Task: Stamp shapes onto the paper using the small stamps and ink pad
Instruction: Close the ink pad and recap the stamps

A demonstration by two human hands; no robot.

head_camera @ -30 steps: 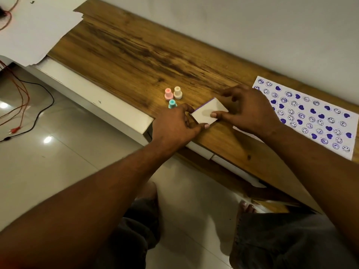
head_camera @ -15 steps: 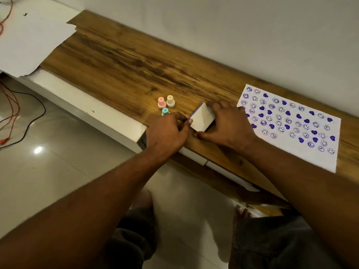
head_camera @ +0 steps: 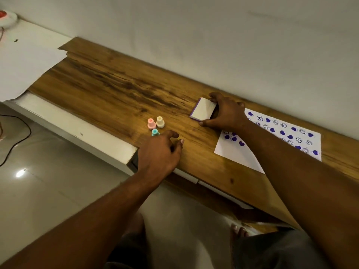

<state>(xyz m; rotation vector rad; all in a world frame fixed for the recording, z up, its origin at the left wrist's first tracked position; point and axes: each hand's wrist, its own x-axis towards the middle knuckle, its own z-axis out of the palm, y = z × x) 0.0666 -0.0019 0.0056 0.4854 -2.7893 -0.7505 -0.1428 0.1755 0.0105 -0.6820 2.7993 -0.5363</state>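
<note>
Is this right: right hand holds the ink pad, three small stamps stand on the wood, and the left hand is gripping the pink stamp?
Not quite. In the head view the left hand grips nothing; its open fingers sit by the teal stamp, apart from the pink stamp. The right hand does hold the ink pad, and three stamps stand.

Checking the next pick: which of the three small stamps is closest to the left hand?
The teal stamp, just beyond the left hand; the pink stamp and cream stamp stand farther back.

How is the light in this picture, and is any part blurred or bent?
Head view: dim, warm light; a bright glare spot on the floor tiles; the left hand slightly motion-blurred; the wide lens bows the wooden tabletop; the stamped paper stays readable.
</note>
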